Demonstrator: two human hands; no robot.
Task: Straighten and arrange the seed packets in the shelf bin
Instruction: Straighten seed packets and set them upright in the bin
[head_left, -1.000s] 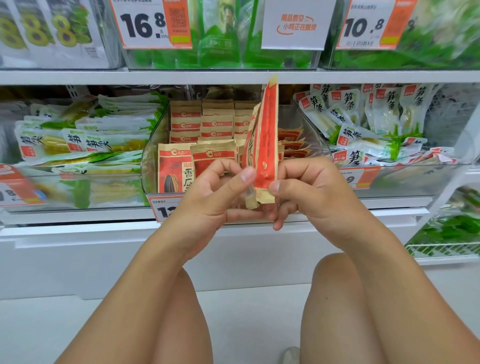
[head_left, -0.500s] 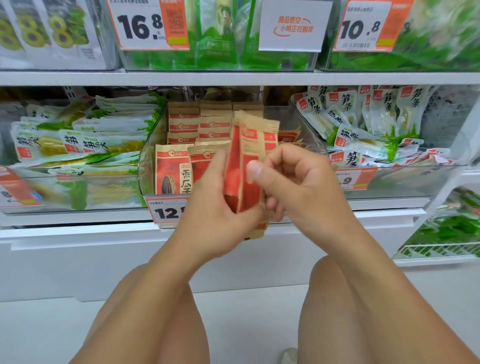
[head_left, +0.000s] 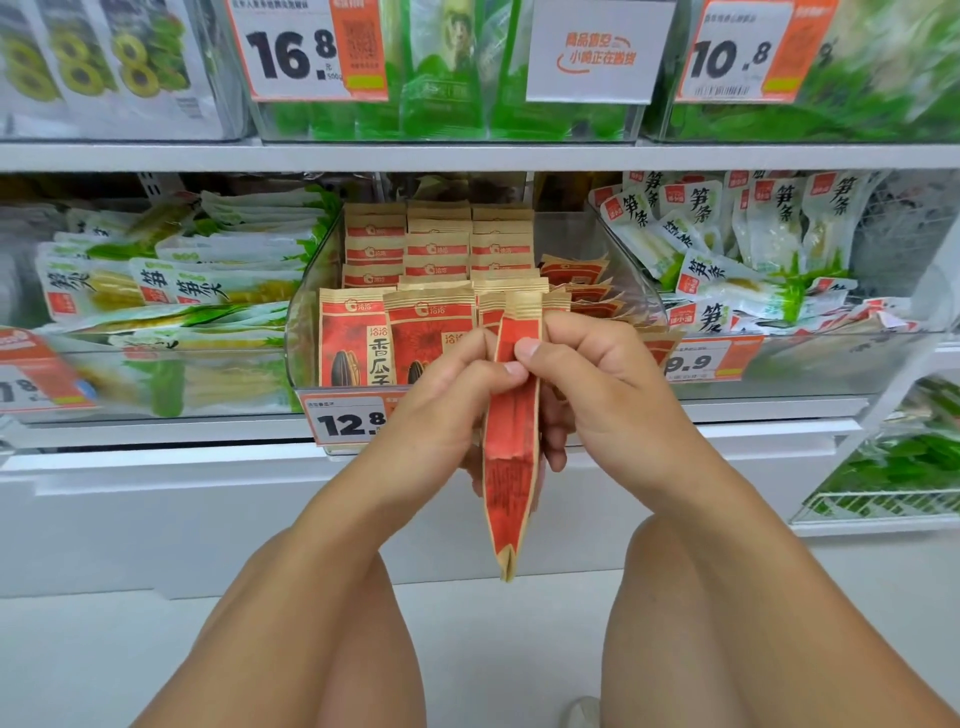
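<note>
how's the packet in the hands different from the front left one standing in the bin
The held seed packet is outside the clear bin, pinched between the left hand and right hand; the front-left packet stands inside, untouched. The held one is turned edge-on, showing its narrow side; the front-left one faces out, showing its sunflower-seed picture. Both are red and tan with crimped tops.
</note>
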